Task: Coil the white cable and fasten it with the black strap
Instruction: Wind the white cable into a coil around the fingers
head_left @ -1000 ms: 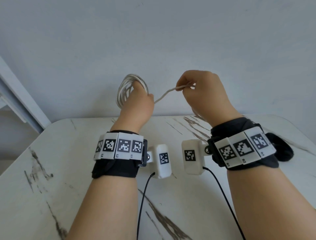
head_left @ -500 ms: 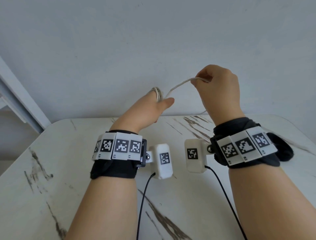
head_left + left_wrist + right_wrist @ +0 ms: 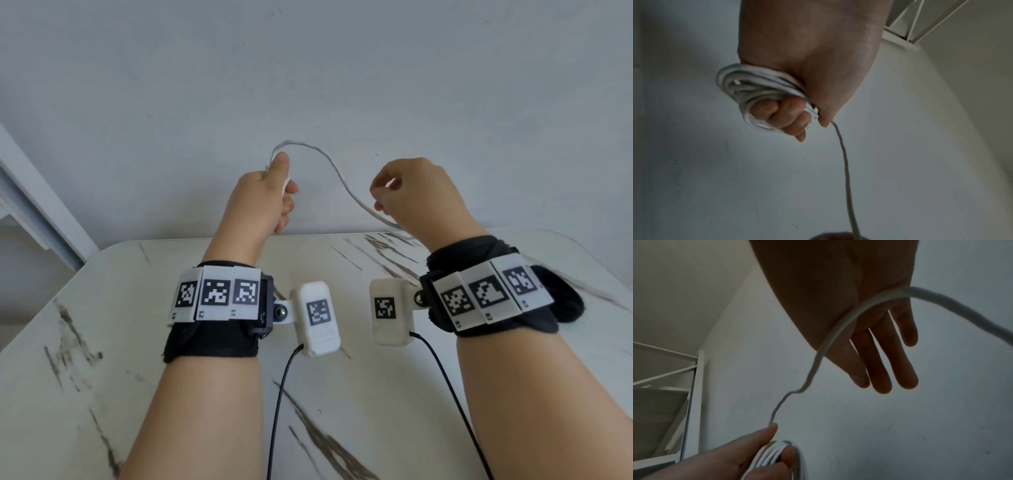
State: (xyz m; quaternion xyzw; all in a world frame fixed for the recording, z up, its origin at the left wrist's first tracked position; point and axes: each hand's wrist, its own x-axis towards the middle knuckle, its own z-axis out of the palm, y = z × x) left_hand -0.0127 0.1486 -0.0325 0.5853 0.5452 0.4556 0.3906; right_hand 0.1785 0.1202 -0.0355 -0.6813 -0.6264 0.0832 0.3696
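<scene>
My left hand point(image 3: 267, 198) is raised above the table's far edge, with its fingers curled around a coil of white cable point(image 3: 756, 91). Its thumb presses the loops. In the right wrist view the coil point(image 3: 772, 456) sits in that hand point(image 3: 748, 456). A loose strand of cable point(image 3: 339, 174) arcs up from the left thumb and sags to my right hand point(image 3: 414, 195). The right hand point(image 3: 869, 337) has relaxed, nearly straight fingers, and the strand point(image 3: 830, 337) lies across its palm without being pinched. I see no black strap in any view.
The marbled white table point(image 3: 102, 308) lies under both forearms, and a plain wall stands just behind it. A white metal frame point(image 3: 34, 192) stands at the far left. Thin black wires point(image 3: 281, 394) hang from the wrist cameras.
The right hand has dropped from its high pinch and let go of the strand, which now hangs slack. The left hand has turned and closed into a fist around the coil.
</scene>
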